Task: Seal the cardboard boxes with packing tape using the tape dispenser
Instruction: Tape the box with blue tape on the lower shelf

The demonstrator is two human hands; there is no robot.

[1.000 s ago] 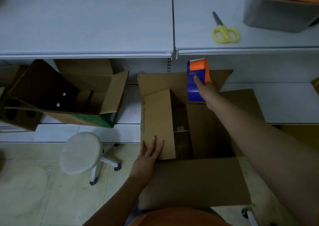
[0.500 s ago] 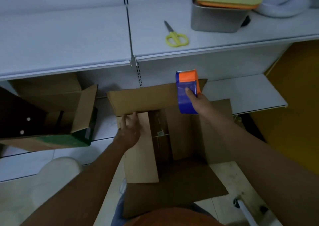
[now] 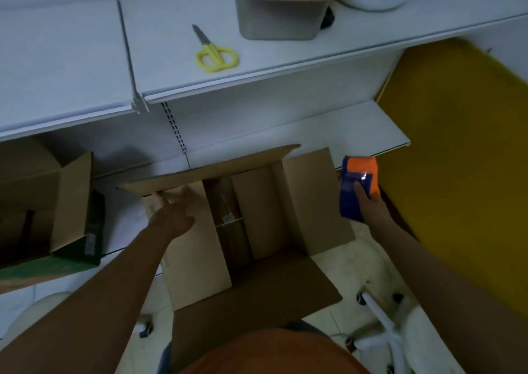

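Observation:
An open brown cardboard box [image 3: 311,202] sits in front of me with all its flaps spread out. My left hand [image 3: 174,213] lies on the left inner flap, its fingers reaching under the edge of the far flap. To the right of the box, my right hand [image 3: 368,205] grips a blue and orange tape dispenser [image 3: 357,185], held above the floor beside the right flap. The box interior is dark and a small label shows inside.
A second open cardboard box [image 3: 57,202] lies on the low shelf at left. Yellow scissors [image 3: 214,53] and a grey bin [image 3: 280,19] rest on the upper white shelf. A yellow panel [image 3: 457,159] stands at right. White stools [image 3: 383,325] flank my legs.
My right hand carried the tape dispenser from above the far flap out to the right of the box. My left hand slid up the left flap to the far flap.

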